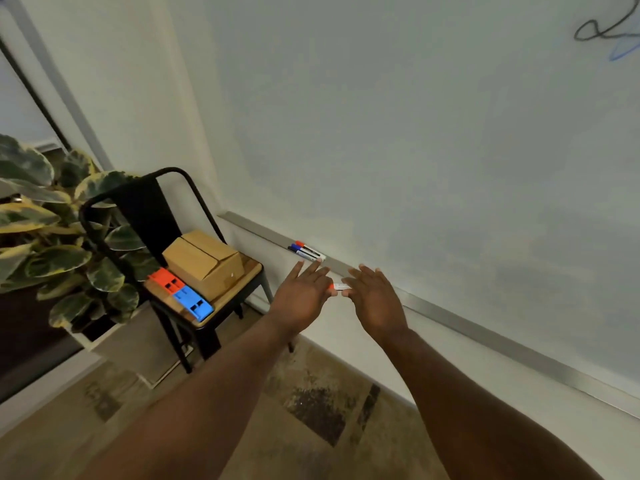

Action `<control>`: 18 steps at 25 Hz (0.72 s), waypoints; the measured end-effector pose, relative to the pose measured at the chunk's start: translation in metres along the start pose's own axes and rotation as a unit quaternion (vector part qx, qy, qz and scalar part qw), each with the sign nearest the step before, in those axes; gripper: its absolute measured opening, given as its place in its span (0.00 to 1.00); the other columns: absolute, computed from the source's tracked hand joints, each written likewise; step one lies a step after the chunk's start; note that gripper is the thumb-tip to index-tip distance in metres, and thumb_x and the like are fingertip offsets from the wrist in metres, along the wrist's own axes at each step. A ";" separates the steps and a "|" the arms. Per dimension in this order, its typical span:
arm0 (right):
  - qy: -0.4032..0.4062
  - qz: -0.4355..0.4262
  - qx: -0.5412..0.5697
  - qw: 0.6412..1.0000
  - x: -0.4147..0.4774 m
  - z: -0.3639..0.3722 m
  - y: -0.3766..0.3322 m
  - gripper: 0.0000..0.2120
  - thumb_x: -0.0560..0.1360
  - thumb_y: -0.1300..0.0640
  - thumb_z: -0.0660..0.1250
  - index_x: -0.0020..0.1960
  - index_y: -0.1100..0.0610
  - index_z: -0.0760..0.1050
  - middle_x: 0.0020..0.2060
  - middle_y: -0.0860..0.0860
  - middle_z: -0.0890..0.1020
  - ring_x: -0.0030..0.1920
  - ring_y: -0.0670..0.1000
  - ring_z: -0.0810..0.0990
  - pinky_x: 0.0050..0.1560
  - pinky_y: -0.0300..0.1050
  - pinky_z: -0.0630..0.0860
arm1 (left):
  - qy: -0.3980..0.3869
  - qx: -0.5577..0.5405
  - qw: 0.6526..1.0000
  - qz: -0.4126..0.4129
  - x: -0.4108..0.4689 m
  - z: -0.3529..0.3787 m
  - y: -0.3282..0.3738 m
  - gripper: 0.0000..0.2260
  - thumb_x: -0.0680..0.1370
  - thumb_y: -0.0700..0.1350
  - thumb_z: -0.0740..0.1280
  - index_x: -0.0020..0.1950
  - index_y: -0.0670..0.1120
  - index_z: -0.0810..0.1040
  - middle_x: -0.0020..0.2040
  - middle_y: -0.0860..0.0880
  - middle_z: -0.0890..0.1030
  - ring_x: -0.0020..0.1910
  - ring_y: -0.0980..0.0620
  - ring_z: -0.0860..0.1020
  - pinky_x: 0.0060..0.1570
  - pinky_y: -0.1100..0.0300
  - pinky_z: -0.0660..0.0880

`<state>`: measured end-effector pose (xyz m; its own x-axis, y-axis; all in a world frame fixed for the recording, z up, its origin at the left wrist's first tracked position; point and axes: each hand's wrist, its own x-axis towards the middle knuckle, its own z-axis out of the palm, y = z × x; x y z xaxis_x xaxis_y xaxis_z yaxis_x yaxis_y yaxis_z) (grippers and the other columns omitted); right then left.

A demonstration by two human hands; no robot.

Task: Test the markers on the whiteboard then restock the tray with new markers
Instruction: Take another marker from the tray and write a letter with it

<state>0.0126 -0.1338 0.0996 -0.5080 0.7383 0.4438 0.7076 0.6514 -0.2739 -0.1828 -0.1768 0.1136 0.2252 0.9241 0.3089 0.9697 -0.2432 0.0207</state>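
— Over at nine o'clock, past the plant (pixel 45 237), why is the chair (pixel 138 202) loaded up?
— Supplies kept within reach, I'd judge: a cardboard box (pixel 204 261) with a red carton (pixel 165 279) and a blue carton (pixel 192 301) in front, probably the new markers.
— And at the centre?
— Three markers (pixel 306 251) lie on the tray (pixel 485 336), at about eleven o'clock from the left hand (pixel 301 296). That hand's fingers are nearly straight, with thumb and a finger pinching the cap end of a red-capped marker (pixel 337 287).
— The right hand (pixel 375 299)?
— Fingers loosely spread, thumb and forefinger nipping the white barrel. Held between both hands just in front of the tray, it looks like cap work; on or off I cannot tell.
— Any testing done?
— Black and blue scribbles (pixel 609 29) sit on the whiteboard (pixel 415 133) at one o'clock
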 end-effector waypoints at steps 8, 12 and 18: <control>-0.048 -0.049 0.041 0.997 0.026 0.062 -0.120 0.14 0.81 0.57 0.63 0.64 0.57 0.81 0.66 0.55 0.80 0.70 0.57 0.75 0.74 0.56 0.61 | 0.018 -0.012 0.997 -0.068 -0.098 -0.022 -0.096 0.14 0.84 0.51 0.57 0.63 0.49 0.78 0.73 0.46 0.72 0.77 0.47 0.63 0.76 0.49 0.47; -0.088 -0.060 0.056 0.993 0.028 0.092 -0.175 0.21 0.81 0.50 0.55 0.66 0.56 0.79 0.68 0.56 0.78 0.71 0.58 0.73 0.76 0.59 0.61 | -0.005 -0.015 0.996 -0.085 -0.146 -0.024 -0.142 0.13 0.83 0.50 0.60 0.61 0.48 0.80 0.72 0.45 0.73 0.76 0.45 0.65 0.76 0.45 0.53; -0.127 -0.093 0.068 0.985 0.024 0.147 -0.241 0.19 0.80 0.52 0.57 0.63 0.58 0.80 0.63 0.58 0.81 0.65 0.61 0.78 0.71 0.59 0.65 | -0.022 0.006 0.994 -0.106 -0.218 -0.013 -0.203 0.10 0.80 0.49 0.65 0.57 0.47 0.81 0.66 0.46 0.79 0.72 0.45 0.71 0.73 0.43 0.61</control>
<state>-0.2430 -0.2473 0.0507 -0.7415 0.6121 0.2747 0.5265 0.7847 -0.3273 -0.4298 -0.3329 0.0546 0.0197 0.9661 0.2573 0.9968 -0.0391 0.0703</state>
